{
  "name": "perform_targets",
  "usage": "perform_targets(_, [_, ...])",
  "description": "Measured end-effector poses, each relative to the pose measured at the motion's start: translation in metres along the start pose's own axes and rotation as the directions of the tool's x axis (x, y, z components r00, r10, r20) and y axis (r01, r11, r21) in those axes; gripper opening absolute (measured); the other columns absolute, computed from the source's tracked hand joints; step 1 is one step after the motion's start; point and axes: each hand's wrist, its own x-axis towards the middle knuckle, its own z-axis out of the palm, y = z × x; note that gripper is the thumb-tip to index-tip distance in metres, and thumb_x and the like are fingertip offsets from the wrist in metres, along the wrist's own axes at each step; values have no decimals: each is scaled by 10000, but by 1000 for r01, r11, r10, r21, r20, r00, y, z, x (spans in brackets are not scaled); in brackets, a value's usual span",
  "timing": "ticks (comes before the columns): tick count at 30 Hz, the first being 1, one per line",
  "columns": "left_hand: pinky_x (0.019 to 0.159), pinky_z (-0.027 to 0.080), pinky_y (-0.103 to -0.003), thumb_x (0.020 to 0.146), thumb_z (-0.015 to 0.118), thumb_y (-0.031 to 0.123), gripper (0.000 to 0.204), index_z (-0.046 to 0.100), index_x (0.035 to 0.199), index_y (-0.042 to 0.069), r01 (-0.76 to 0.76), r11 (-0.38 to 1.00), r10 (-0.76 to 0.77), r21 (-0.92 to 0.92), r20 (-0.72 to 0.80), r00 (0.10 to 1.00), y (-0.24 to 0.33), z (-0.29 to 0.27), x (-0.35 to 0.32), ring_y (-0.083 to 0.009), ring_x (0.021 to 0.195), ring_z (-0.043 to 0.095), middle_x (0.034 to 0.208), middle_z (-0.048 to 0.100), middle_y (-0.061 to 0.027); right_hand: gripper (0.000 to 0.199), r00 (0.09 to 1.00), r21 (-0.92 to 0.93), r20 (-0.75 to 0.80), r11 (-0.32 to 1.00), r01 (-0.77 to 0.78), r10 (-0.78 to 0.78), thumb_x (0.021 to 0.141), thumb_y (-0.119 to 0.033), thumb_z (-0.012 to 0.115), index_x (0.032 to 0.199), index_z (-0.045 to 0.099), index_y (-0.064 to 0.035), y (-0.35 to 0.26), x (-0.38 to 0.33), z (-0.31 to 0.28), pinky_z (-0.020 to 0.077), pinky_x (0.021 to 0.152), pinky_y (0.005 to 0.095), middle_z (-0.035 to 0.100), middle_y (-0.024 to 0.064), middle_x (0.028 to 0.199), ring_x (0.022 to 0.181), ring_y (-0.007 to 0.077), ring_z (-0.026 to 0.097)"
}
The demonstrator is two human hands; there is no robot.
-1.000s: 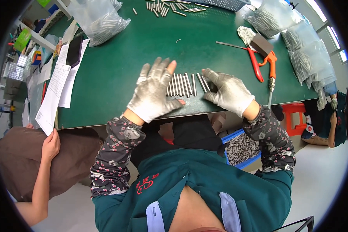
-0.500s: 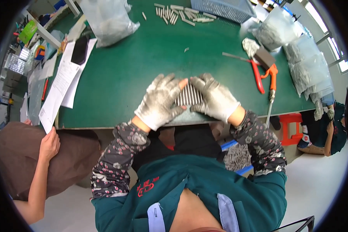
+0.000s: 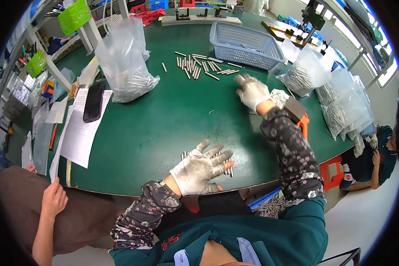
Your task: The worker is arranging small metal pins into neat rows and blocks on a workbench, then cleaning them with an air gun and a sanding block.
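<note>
My left hand (image 3: 199, 169), in a grey work glove, lies flat with fingers spread on a row of short metal rods (image 3: 228, 167) near the front edge of the green table (image 3: 164, 119). My right hand (image 3: 252, 91), also gloved, is stretched far out over the table, fingers loosely curled, with nothing visible in it. It hovers just short of several loose metal rods (image 3: 199, 64) scattered in front of a blue plastic basket (image 3: 246, 44).
A clear bag of rods (image 3: 126, 66) stands at the left. More filled bags (image 3: 332, 95) lie at the right, with a red-handled tool (image 3: 303, 122). A black phone (image 3: 94, 102) rests on papers (image 3: 77, 133). Another person's hand (image 3: 53, 199) is at the lower left, and a person sits low at the right (image 3: 377, 155).
My right hand left the row of rods near the front edge and reached far out toward the loose rods by the basket. My left hand stayed pressed on the row.
</note>
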Motion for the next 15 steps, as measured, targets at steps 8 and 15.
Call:
perform_targets(8, [1101, 217, -521, 796, 535, 592, 751, 399, 1390, 154, 52, 995, -45, -80, 88, 995, 3, -12, 3, -296, 1313, 382, 1430, 401, -85, 508, 980, -150, 95, 976, -158, 174, 853, -90, 444, 1353, 459, -183, 29, 95, 34, 369, 1055, 394, 431, 159, 1400, 1268, 318, 448])
perform_targets(15, [1107, 203, -517, 793, 544, 583, 763, 375, 1407, 163, 58, 990, -46, -127, 95, 994, 5, -13, -2, -288, 1319, 373, 1442, 384, -79, 364, 983, 65, 180, 997, -39, 27, 786, -149, 665, 1148, 632, -177, 17, 89, 32, 462, 908, 389, 615, 134, 1103, 1066, 315, 579])
